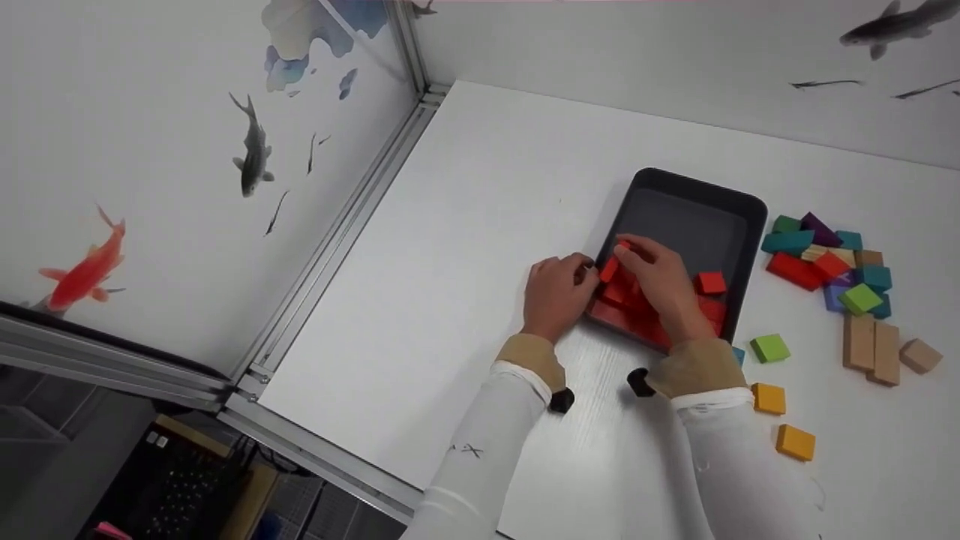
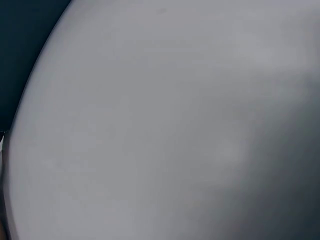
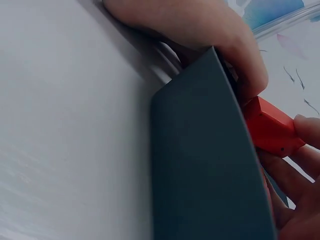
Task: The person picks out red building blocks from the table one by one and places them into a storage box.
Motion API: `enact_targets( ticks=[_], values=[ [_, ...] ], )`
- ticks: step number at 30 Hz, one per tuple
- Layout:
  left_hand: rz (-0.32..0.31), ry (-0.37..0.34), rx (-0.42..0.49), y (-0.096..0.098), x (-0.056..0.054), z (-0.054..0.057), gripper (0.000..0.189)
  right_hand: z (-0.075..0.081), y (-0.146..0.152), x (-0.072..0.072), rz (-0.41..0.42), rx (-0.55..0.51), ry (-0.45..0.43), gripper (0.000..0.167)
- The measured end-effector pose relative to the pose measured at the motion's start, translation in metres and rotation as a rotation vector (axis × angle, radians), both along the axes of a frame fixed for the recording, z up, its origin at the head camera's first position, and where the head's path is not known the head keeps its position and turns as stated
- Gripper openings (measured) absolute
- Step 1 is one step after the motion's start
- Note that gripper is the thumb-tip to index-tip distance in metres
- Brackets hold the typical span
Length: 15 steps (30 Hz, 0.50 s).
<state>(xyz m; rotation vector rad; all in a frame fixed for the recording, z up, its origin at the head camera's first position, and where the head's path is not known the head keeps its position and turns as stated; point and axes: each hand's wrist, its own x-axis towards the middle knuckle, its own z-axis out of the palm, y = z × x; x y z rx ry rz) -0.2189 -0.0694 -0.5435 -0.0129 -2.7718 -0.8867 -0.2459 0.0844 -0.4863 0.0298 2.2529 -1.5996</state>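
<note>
A dark grey tray [image 1: 701, 184] has several red blocks [image 1: 645, 319] gathered at its near end. My left hand [image 1: 556, 296] grips the tray's left rim, its fingers curled over the edge. In the right wrist view that left hand [image 3: 195, 25] bends over the tray wall [image 3: 200, 150], a fingertip right by a red block [image 3: 272, 127]. My right hand [image 1: 664, 281] reaches into the tray and pinches this red block between thumb and fingers, close to the left wall. One red block [image 1: 710, 283] sits apart, near the tray's right side.
Right of the tray lies a pile of coloured blocks [image 1: 795, 270], with wooden blocks [image 1: 885, 352] nearer me. A green block [image 1: 770, 347] and two yellow-orange blocks [image 1: 795, 442] lie by the right forearm. Printed walls bound the white table [image 1: 450, 247]. The left wrist view shows mostly a pale, blurred surface.
</note>
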Motion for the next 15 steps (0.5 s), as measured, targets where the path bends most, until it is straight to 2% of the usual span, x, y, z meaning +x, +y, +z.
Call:
enact_targets(
  ticks=[6, 15],
  values=[
    [-0.001, 0.004, 0.007, -0.001, 0.0, -0.002, 0.023, -0.007, -0.001, 0.002, 0.011, 0.001, -0.003, 0.048],
    [0.008, 0.01, 0.014, 0.0, -0.001, -0.004, 0.022, -0.012, -0.005, 0.0, 0.067, 0.094, 0.042, 0.046]
  ],
)
